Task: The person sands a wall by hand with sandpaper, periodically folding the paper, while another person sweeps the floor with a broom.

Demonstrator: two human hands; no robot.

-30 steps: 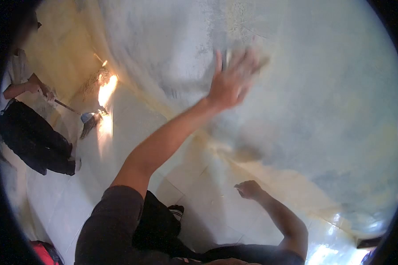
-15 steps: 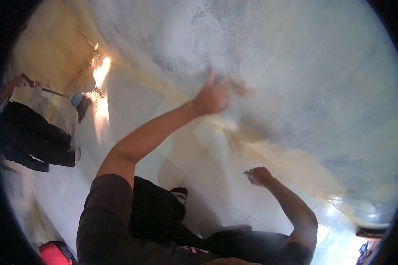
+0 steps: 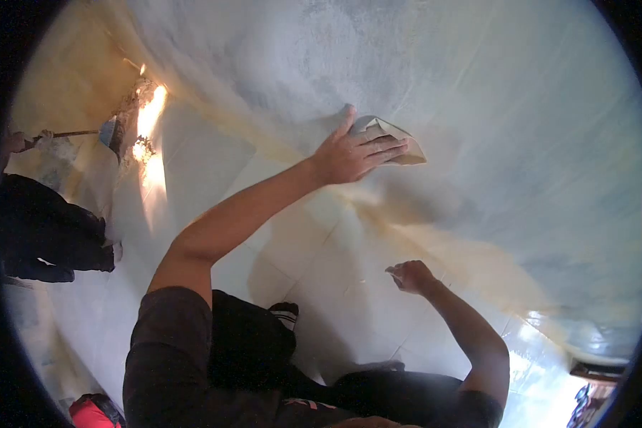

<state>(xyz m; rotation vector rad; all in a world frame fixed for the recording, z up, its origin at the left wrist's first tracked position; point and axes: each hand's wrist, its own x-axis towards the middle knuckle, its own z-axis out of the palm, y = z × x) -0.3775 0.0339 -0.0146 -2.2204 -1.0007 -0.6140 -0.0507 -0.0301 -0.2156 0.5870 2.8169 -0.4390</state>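
My left hand [image 3: 349, 153] is spread flat against the wall [image 3: 492, 93], thumb pointing up. Beneath its fingers is a folded piece of sandpaper [image 3: 415, 153], pale tan and creased, pressed to the grey, patchy surface. My right hand [image 3: 412, 277] is held lower, away from the wall, with its fingers curled into a fist. Something whitish shows at its fingertips, too small to make out.
At the left a person in dark trousers [image 3: 46, 217] holds a long-handled tool [image 3: 75, 133] with a bluish head near a sunlit patch of rough wall. Pale floor tiles [image 3: 303, 250] lie below me. A red object [image 3: 89, 414] is at the lower left.
My left hand was blurred by motion and now shows sharply, spread on the sandpaper. My right hand has shifted slightly left and up. The other person's tool has moved a little left and up.
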